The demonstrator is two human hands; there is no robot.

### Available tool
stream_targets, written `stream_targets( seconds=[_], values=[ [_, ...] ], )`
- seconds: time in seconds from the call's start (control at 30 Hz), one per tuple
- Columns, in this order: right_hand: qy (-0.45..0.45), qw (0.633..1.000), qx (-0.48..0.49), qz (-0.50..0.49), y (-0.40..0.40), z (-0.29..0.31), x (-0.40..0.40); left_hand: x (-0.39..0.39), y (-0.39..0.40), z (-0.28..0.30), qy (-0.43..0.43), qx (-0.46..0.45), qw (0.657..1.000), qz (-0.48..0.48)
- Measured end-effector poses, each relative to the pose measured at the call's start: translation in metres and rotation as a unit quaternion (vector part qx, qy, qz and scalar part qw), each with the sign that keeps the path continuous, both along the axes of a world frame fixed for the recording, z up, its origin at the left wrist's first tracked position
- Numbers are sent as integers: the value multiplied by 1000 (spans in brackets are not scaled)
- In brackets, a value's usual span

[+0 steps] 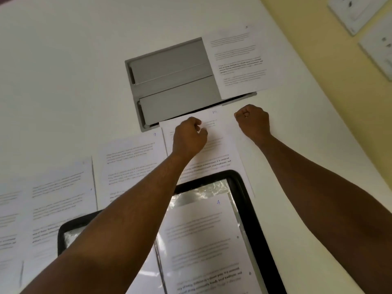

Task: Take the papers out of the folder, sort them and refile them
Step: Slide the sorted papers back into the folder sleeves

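Note:
An open black folder (254, 209) with clear plastic sleeves lies near me, a printed sheet (201, 240) inside its right sleeve. Several printed sheets lie in a row on the white table, among them one (131, 162) to the left of my hands. My left hand (188, 137) rests with curled fingers on the sheet marked 10 (220, 145) above the folder and seems to pinch it near its top. My right hand (252, 122) is a closed fist just past that sheet's right edge, with nothing seen in it. Another sheet (237, 60) lies further back.
A grey recessed hatch (174, 81) is set into the table (63, 60) behind my hands, partly covered by the far sheet. A yellow wall with white sockets (356, 13) borders the table on the right. More sheets (57, 204) overlap at the left.

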State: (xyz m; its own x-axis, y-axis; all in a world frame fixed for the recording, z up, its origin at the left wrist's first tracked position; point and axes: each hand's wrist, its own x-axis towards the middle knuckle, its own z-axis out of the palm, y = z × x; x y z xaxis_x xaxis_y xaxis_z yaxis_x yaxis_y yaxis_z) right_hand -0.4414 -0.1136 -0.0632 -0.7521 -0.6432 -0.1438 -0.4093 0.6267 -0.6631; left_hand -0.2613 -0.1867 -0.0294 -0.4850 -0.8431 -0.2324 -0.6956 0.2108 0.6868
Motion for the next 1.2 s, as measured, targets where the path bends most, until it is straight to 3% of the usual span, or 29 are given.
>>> stream_targets(
  seconds=[0.2, 0.37, 0.57, 0.7, 0.8, 0.97, 1.1, 1.2],
  values=[
    [68, 994, -25, -82, -28, -10, -67, -89, -47, -11, 31, 7, 999, 35],
    [54, 987, 53, -140, -55, -6, -133, -160, -85, -22, 38, 37, 995, 82],
    [25, 982, 134, -133, -81, -6, -175, -213, -108, -33, -79, 66, 987, 123],
    [11, 982, 136, -128, -88, -11, -183, -232, -116, -36, -129, 80, 975, 160],
    [51, 986, 105, -116, -85, -13, -181, -236, -121, -40, -116, 88, 976, 163],
    [46, 985, -40, -163, -74, -4, -168, -225, -122, -45, -52, 97, 982, 154],
    [-4, 965, -161, -207, -60, 21, -159, -204, -114, -36, 56, 83, 985, 142],
    [-82, 941, -236, -229, -41, 35, -145, -176, -98, -16, 142, 145, 969, 141]
  ],
)
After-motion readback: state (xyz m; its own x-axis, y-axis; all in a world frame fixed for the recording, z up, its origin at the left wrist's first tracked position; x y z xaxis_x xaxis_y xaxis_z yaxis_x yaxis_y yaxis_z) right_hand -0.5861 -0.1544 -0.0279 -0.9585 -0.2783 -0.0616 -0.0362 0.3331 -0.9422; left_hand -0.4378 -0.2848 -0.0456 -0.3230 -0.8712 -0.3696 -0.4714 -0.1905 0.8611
